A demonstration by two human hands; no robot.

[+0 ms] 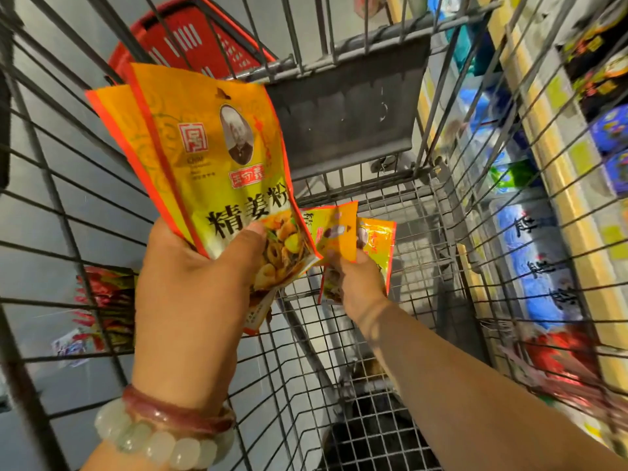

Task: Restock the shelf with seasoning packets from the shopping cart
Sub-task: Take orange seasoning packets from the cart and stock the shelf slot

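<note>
We see both hands inside a wire shopping cart (424, 171), each gripping yellow seasoning packets with red borders. The left hand (190, 283) clasps a fanned bundle of packets (210, 154) by their lower ends, thumb pressed across the front one, so the bundle stands upright above the fist against the cart's left wall. The right hand (360, 287), reached lower and deeper toward the cart's floor, pinches a few smaller-looking packets (343, 232) of the same kind, which rise just above its fingers; how many it holds we cannot tell. The two bundles nearly touch at the lower right corner of the front packet.

The packets are flat, glossy foil-like pouches printed with dark Chinese characters, an oval portrait and a picture of food. The cart is grey metal mesh, fine-gridded on its floor and wider-barred on its walls, with a solid grey flap (343, 107) at its far end.

On the left wrist sit a pale green bead bracelet (159, 440) and a reddish-brown bangle (176, 413). A red plastic basket (190, 39) shows beyond the cart's far left corner. Red and yellow packets (105, 307) lie outside the left wall, blurred. Along the right wall runs a shelf (557, 185) stocked with blue, green and dark packages, seen through the bars.
</note>
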